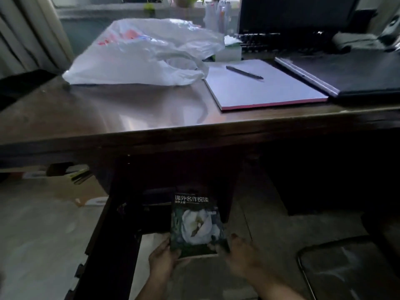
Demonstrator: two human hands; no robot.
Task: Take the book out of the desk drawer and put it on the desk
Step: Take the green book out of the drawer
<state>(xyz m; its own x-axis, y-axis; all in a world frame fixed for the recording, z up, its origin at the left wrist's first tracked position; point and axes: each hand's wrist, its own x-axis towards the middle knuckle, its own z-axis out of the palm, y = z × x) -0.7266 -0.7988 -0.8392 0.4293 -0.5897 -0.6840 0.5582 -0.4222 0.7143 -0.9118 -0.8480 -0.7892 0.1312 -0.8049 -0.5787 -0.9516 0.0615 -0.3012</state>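
Two hands (pixel 164 258) (pixel 240 254) on book (pixel 195 226), below desk (pixel 129 118)

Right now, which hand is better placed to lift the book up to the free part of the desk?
Left, probably. The left hand grips the book at its lower left corner, below the bare desk surface. The right hand sits under the notepad side.

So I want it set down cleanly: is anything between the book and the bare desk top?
Nothing visible blocks it. Both hands hold the book below the desk edge; the plastic bag and notepad sit farther back.
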